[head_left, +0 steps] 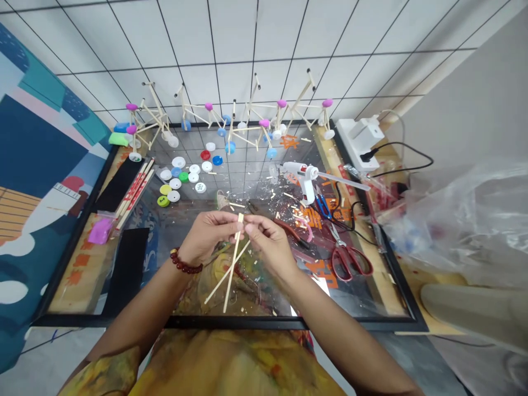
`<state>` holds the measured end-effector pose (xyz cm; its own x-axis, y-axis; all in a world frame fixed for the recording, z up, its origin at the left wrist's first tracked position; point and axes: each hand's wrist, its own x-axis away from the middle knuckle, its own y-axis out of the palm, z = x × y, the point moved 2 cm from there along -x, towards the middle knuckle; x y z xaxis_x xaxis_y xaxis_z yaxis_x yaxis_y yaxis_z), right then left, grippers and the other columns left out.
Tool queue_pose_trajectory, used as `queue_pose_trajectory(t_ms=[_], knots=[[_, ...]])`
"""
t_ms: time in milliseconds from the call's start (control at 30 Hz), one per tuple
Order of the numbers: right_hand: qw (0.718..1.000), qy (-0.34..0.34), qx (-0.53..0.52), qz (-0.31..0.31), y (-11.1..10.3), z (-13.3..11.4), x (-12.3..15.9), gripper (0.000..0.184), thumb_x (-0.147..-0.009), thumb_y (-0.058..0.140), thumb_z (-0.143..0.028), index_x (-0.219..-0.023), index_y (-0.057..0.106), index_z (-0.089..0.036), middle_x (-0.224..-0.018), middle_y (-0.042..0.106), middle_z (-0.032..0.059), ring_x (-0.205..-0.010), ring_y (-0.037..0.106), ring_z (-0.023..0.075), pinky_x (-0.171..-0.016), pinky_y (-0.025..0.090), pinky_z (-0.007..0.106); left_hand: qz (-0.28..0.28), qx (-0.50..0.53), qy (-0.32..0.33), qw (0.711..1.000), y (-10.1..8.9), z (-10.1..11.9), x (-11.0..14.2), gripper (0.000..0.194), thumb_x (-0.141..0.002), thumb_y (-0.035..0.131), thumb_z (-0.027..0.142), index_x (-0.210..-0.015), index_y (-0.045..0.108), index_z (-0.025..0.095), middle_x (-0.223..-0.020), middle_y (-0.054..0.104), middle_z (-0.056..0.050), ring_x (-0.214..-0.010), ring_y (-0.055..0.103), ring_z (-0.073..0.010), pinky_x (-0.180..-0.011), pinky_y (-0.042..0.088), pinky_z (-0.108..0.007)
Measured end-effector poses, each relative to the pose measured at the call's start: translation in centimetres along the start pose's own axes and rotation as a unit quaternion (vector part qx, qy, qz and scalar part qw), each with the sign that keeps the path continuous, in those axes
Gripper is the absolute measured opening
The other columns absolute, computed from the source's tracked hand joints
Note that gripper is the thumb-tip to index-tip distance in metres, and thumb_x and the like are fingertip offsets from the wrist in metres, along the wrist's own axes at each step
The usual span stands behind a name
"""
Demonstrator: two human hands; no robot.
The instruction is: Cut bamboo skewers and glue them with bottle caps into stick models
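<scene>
Left hand, right hand – fingertips closed, pinching upper ends of crossed sticks – I'd pinch lightly, keep angle steady.

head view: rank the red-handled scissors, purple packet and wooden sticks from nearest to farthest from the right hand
1. Wooden sticks: at the right hand's own fingertips
2. Red-handled scissors: off to its right
3. Purple packet: far over to the left

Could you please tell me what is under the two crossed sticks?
Under the crossed sticks is the glossy tabletop with a yellowish-brown reflection. Whatever lies directly beneath the left hand and right hand is covered.
</scene>
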<state>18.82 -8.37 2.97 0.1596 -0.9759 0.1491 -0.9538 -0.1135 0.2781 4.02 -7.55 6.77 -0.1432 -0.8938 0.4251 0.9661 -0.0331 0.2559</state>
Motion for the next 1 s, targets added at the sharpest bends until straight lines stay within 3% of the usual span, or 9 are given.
queue_pose_trajectory(t_ms=[167, 233, 300, 367, 467, 533, 633, 733, 1000], knots=[[0.979, 0.01, 0.117, -0.164, 0.7, -0.3, 0.8, 0.034, -0.078, 0.072, -0.047, -0.064, 0.061, -0.018, -0.055, 0.048, -0.006, -0.052, 0.043, 0.0075, -0.05, 0.035, 0.021, 0.072, 0.027, 0.067, 0.995, 0.2, 1.2, -0.5, 0.027, -0.057, 0.088, 0.027, -0.075, 0.075, 0.012, -0.066, 0.072, -0.004, -0.057, 0.066, -0.0131, -0.055, 0.054, -0.023], [0.977, -0.035, 0.165, -0.129, 0.1, -1.2, 1.2, 0.034, -0.086, 0.063, -0.044, -0.064, 0.061, -0.018, -0.053, 0.047, -0.0059, -0.049, 0.042, 0.0079, -0.048, 0.035, 0.022, 0.097, 0.058, 0.094, 0.989, -0.1, 1.3, -0.6, 0.025, -0.058, 0.088, 0.027, -0.074, 0.074, 0.013, -0.069, 0.072, -0.004, -0.06, 0.067, -0.0127, -0.058, 0.055, -0.022], [0.968, -0.143, 0.207, -0.02, -1.0, -2.5, 1.6, 0.023, -0.091, 0.059, -0.036, -0.076, 0.068, -0.02, -0.058, 0.057, -0.0033, -0.052, 0.051, 0.0106, -0.052, 0.043, 0.024, 0.111, 0.096, 0.096, 0.985, -0.4, 0.9, -0.5, 0.024, -0.06, 0.087, 0.027, -0.074, 0.073, 0.013, -0.07, 0.072, -0.003, -0.063, 0.068, -0.0123, -0.061, 0.055, -0.022], [0.917, -0.293, 0.263, 0.067, -2.0, -3.6, 2.0, 0.012, -0.091, 0.06, -0.026, -0.092, 0.072, -0.023, -0.075, 0.07, 0.0019, -0.066, 0.065, 0.0157, -0.062, 0.054, 0.03, 0.088, 0.112, 0.058, 0.988, -0.5, 0.2, -0.4, 0.025, -0.062, 0.086, 0.027, -0.077, 0.073, 0.013, -0.072, 0.073, -0.005, -0.065, 0.069, -0.0129, -0.062, 0.056, -0.022], [0.803, -0.471, 0.365, 0.031, -2.4, -3.8, 2.5, 0.032, -0.089, 0.06, -0.013, -0.116, 0.068, -0.028, -0.102, 0.075, 0.0068, -0.089, 0.072, 0.0208, -0.077, 0.06, 0.036, 0.031, 0.127, -0.005, 0.991, -0.4, -0.7, -0.2, 0.028, -0.065, 0.085, 0.027, -0.086, 0.074, 0.012, -0.079, 0.075, -0.008, -0.07, 0.071, -0.0149, -0.067, 0.058, -0.025], [0.741, -0.519, 0.423, -0.036, -2.3, -3.3, 2.6, 0.043, -0.09, 0.055, -0.011, -0.13, 0.06, -0.027, -0.112, 0.074, 0.0089, -0.098, 0.071, 0.0213, -0.082, 0.061, 0.037, 0.013, 0.159, -0.018, 0.987, -0.4, -0.9, -0.2, 0.026, -0.068, 0.083, 0.025, -0.088, 0.074, 0.012, -0.083, 0.076, -0.008, -0.074, 0.072, -0.0151, -0.071, 0.058, -0.025], [0.691, -0.53, 0.481, -0.1, -1.9, -2.7, 2.7, 0.046, -0.093, 0.047, -0.01, -0.138, 0.053, -0.019, -0.116, 0.072, 0.0128, -0.106, 0.069, 0.0227, -0.087, 0.059, 0.037, 0.006, 0.216, -0.035, 0.976, -0.7, -0.7, -0.5, 0.02, -0.071, 0.081, 0.02, -0.088, 0.074, 0.013, -0.087, 0.076, -0.008, -0.079, 0.072, -0.0156, -0.075, 0.058, -0.025], [0.675, -0.53, 0.496, -0.13, -1.6, -2.3, 2.9, 0.045, -0.094, 0.045, -0.01, -0.138, 0.053, -0.017, -0.116, 0.072, 0.0134, -0.11, 0.067, 0.0231, -0.089, 0.058, 0.037, 0.01, 0.249, -0.054, 0.967, -1.3, -0.7, -0.9, 0.017, -0.072, 0.078, 0.016, -0.088, 0.074, 0.013, -0.087, 0.076, -0.008, -0.08, 0.073, -0.0154, -0.074, 0.058, -0.024], [0.694, -0.505, 0.483, -0.174, -1.3, -1.0, 2.4, 0.051, -0.092, 0.05, -0.008, -0.142, 0.049, -0.021, -0.116, 0.072, 0.0111, -0.111, 0.066, 0.0219, -0.093, 0.057, 0.037, 0.046, 0.226, -0.004, 0.973, -2.2, -1.1, -0.3, 0.021, -0.068, 0.083, 0.025, -0.084, 0.074, 0.014, -0.075, 0.074, -0.005, -0.071, 0.07, -0.0147, -0.072, 0.057, -0.026]])
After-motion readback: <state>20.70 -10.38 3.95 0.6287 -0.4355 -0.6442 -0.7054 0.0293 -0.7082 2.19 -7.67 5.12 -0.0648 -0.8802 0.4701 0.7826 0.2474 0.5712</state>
